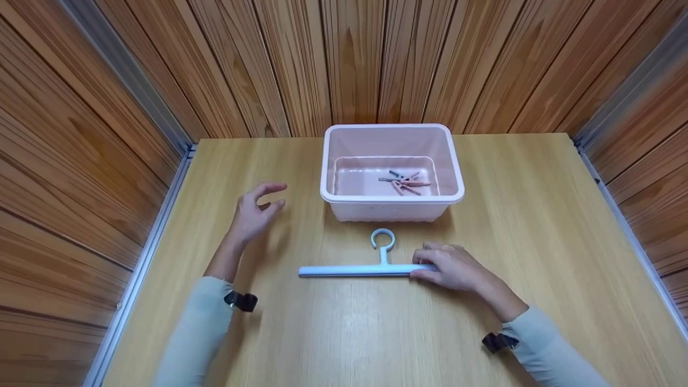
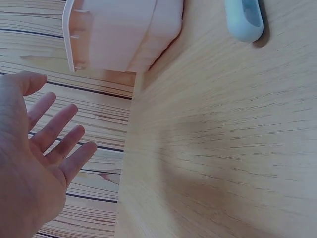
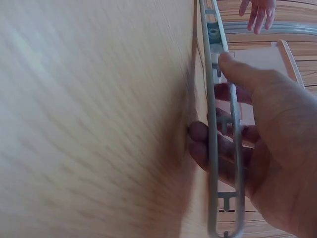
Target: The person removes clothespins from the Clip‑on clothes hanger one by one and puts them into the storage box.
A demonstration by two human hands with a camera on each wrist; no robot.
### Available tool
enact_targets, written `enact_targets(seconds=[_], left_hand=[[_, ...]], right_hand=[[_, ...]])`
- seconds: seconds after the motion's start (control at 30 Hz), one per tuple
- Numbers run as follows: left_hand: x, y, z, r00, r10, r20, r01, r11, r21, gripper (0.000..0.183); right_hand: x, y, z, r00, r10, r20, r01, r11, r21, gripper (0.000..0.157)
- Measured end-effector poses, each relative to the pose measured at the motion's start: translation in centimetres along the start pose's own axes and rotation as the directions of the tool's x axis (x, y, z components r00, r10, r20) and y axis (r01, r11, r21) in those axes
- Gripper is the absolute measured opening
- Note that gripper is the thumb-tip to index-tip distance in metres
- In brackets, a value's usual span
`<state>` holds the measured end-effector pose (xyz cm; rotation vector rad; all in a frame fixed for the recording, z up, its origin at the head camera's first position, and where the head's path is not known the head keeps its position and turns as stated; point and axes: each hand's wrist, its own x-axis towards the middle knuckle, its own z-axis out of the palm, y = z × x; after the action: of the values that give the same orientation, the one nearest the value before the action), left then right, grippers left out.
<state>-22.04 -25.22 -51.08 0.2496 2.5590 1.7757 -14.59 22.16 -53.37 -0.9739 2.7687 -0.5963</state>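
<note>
A light blue hanger [image 1: 349,271] with a straight bar and a round hook [image 1: 393,239] lies across the middle of the table, its hook toward the pink bin. My right hand [image 1: 449,266] grips the right end of the bar between thumb and fingers. Seen from the right wrist, the bar [image 3: 213,163] has a hollow underside with small ribs, and fingertips curl beneath it. My left hand [image 1: 252,212] hovers over the table left of the bin, holding nothing, its fingers loosely bent and spread. In the left wrist view, the hanger's rounded left end [image 2: 245,29] shows at the top.
The pink bin [image 1: 384,210] stands at the back, behind the hanger. Several clothespins [image 1: 411,184], pink and grey, lie at the right of its floor. Wood-panelled walls [image 1: 355,64] close off the back and both sides of the wooden table [image 1: 344,333].
</note>
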Motion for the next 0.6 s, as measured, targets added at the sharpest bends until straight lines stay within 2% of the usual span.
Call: enact_targets(seconds=[0.1, 0.2, 0.4, 0.6], left_hand=[[-0.2, 0.1, -0.1, 1.0, -0.01, 0.016, 0.01, 1.0, 0.015, 0.038], [-0.4, 0.1, -0.3, 0.999, -0.021, 0.025, 0.021, 0.999, 0.033, 0.039], [-0.7, 0.2, -0.7, 0.999, -0.019, 0.043, 0.017, 0.999, 0.05, 0.039], [-1.2, 0.3, -0.8, 0.997, -0.025, 0.068, 0.021, 0.998, 0.061, 0.041]], right_hand=[[0.0, -0.1, 0.0, 1.0, -0.006, -0.025, 0.005, 0.999, -0.047, 0.02], [0.0, -0.2, -0.1, 1.0, -0.008, -0.018, 0.007, 0.998, -0.065, 0.02], [0.0, 0.0, -0.9, 0.999, 0.033, 0.002, -0.033, 0.999, -0.021, 0.013], [-0.2, 0.6, -2.6, 0.997, 0.061, -0.038, -0.06, 0.998, 0.036, 0.009]])
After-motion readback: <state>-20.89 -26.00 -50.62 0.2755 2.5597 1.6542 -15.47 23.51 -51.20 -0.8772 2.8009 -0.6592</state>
